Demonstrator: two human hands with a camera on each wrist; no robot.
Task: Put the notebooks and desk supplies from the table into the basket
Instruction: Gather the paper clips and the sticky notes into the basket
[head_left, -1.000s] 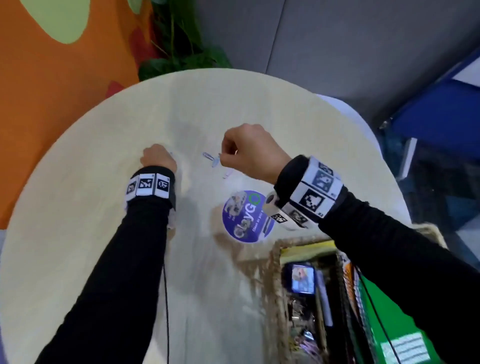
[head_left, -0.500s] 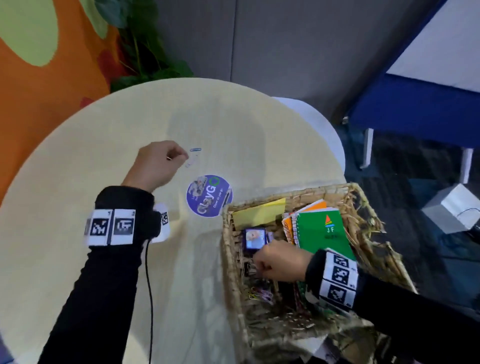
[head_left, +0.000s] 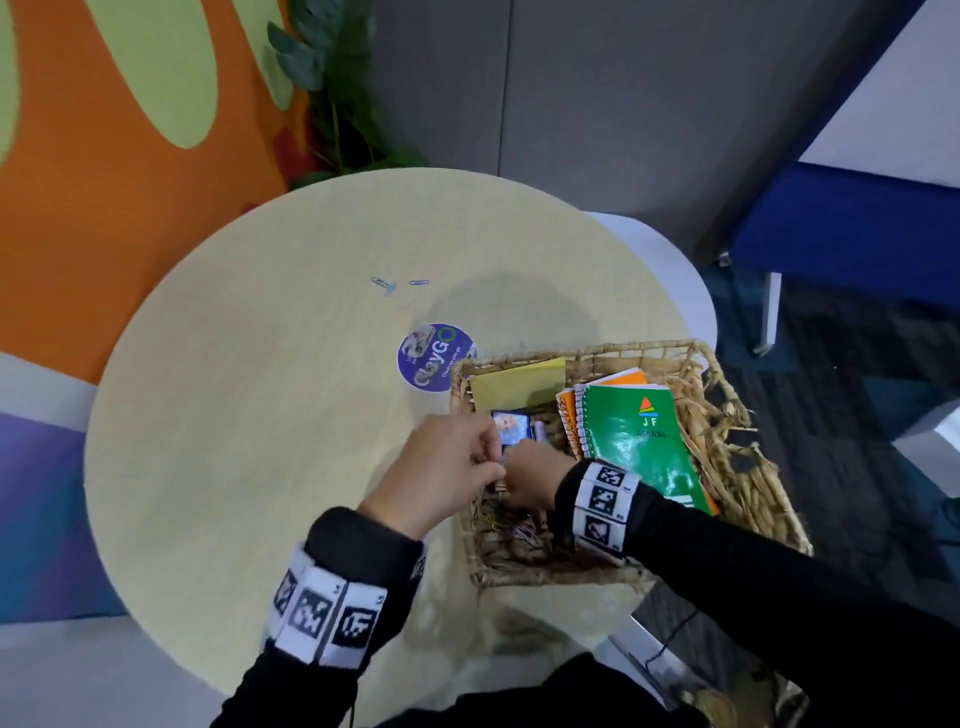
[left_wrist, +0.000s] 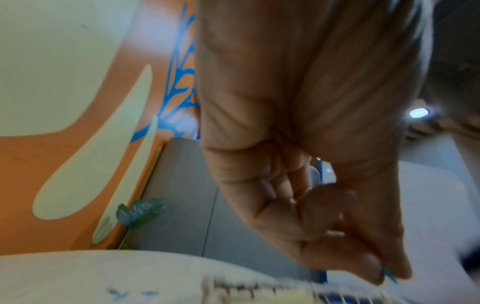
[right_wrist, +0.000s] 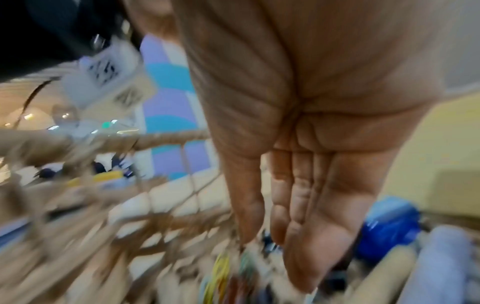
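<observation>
A wicker basket (head_left: 571, 351) stands at the table's right edge. It holds a green spiral notebook (head_left: 639, 441), an orange notebook (head_left: 566, 415), a yellow pad (head_left: 519, 384) and a small blue box (head_left: 511, 427). My left hand (head_left: 496, 457) hovers over the basket's left rim with fingers curled. In the left wrist view, the left hand (left_wrist: 381, 273) pinches a blue paper clip (left_wrist: 389, 275) between thumb and finger. My right hand (head_left: 519, 483) reaches down inside the basket, its fingers (right_wrist: 298, 205) straight and holding nothing. Blue paper clips (head_left: 384, 285) lie on the table.
The round pale table (head_left: 260, 415) bears a purple round sticker (head_left: 434, 357) beside the basket's far left corner. Another clip (head_left: 418, 282) lies next to the first ones. A plant (head_left: 337, 104) and an orange wall stand behind; a blue bench (head_left: 857, 223) is at the right.
My left hand has left the paper clips on the table and come to the basket's left rim with a clip. My right hand stays low inside the basket.
</observation>
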